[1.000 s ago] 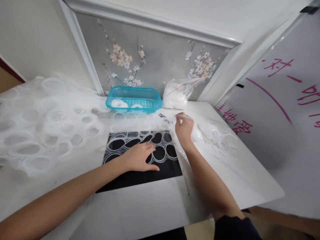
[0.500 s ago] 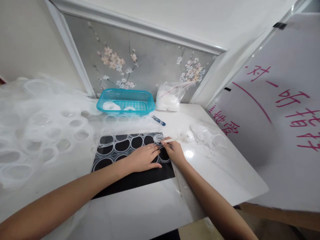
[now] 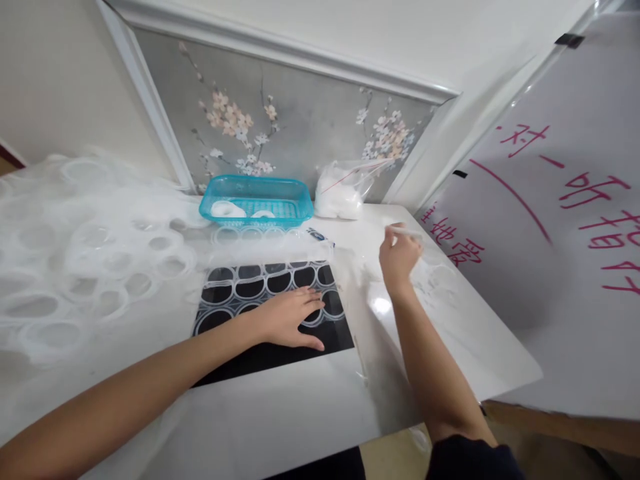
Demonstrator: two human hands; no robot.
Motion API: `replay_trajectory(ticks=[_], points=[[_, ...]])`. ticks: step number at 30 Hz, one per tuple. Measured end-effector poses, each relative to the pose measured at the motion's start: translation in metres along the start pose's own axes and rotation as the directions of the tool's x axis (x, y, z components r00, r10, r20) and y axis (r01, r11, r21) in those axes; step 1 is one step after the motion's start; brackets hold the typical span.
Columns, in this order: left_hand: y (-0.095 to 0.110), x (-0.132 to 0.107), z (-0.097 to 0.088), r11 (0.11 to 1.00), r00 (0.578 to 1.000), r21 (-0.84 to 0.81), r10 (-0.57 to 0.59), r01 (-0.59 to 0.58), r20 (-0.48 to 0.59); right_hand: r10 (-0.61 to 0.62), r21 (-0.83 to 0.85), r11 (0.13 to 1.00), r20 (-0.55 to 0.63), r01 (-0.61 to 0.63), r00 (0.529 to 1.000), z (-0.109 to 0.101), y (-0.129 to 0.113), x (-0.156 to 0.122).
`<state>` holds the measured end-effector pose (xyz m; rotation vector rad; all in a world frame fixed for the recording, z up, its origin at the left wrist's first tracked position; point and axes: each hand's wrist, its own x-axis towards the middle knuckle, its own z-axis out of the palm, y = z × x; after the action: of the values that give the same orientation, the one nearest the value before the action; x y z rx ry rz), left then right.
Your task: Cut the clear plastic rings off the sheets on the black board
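My left hand (image 3: 291, 317) lies flat with its fingers spread on a black sheet (image 3: 334, 339). Rows of translucent white rings joined in a clear film (image 3: 250, 287) cover the sheet's upper part, partly under that hand. To the right and higher up, my right hand (image 3: 400, 259) is closed around a thin white stick (image 3: 407, 232). It is above the white table, near a heap of clear plastic scraps (image 3: 440, 277). The stick's lower part is hidden by the fingers.
A blue plastic basket (image 3: 306, 200) with white rings (image 3: 228, 209) stands at the back, beside a clear bag of white material (image 3: 340, 193). A blue marker (image 3: 320, 236) lies in front. Ring-punched plastic film (image 3: 100, 247) is piled at left. A whiteboard (image 3: 550, 300) borders the right.
My right hand has lifted off the ring film and moved right and away with the stick. A loose ring-shaped bit at its fingertips is gone from the film. My left hand stays on the sheet.
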<state>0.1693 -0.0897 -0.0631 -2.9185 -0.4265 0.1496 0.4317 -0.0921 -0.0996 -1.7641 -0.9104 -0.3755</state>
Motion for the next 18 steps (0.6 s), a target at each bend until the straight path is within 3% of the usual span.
replay_trajectory(ticks=[3, 6, 8, 10, 13, 16, 18], points=[[0.012, -0.025, -0.001, 0.992, 0.992, -0.011, 0.125, -0.126, -0.015, 0.056, -0.073, 0.996, 0.117, -0.048, 0.992, -0.008, 0.015, 0.007], [0.019, -0.059, -0.004, 0.977, 0.972, 0.005, 0.211, -0.212, -0.101, 0.037, -0.087, 0.996, 0.271, -0.013, 0.962, -0.008, 0.021, -0.016], [0.012, -0.084, -0.008, 0.985, 0.975, 0.043, 0.172, -0.168, -0.140, -0.011, -0.024, 1.000, 0.284, 0.018, 0.959, -0.008, 0.018, -0.034], [-0.003, -0.108, -0.010, 0.995, 0.980, 0.062, 0.092, -0.082, -0.177, -0.094, 0.164, 0.985, 0.277, 0.049, 0.956, -0.007, 0.010, -0.049], [-0.031, -0.142, -0.012, 0.998, 0.964, 0.039, -0.039, 0.051, -0.262, -0.229, 0.506, 0.861, 0.285, 0.057, 0.931, -0.009, -0.006, -0.067], [-0.047, -0.164, -0.011, 0.984, 0.924, -0.001, -0.166, 0.177, -0.344, -0.303, 0.636, 0.771, 0.416, -0.036, 0.857, -0.011, -0.015, -0.078], [-0.050, -0.169, -0.011, 0.980, 0.907, 0.022, -0.176, 0.199, -0.383, -0.326, 0.633, 0.767, 0.531, -0.110, 0.782, -0.011, -0.015, -0.080]])
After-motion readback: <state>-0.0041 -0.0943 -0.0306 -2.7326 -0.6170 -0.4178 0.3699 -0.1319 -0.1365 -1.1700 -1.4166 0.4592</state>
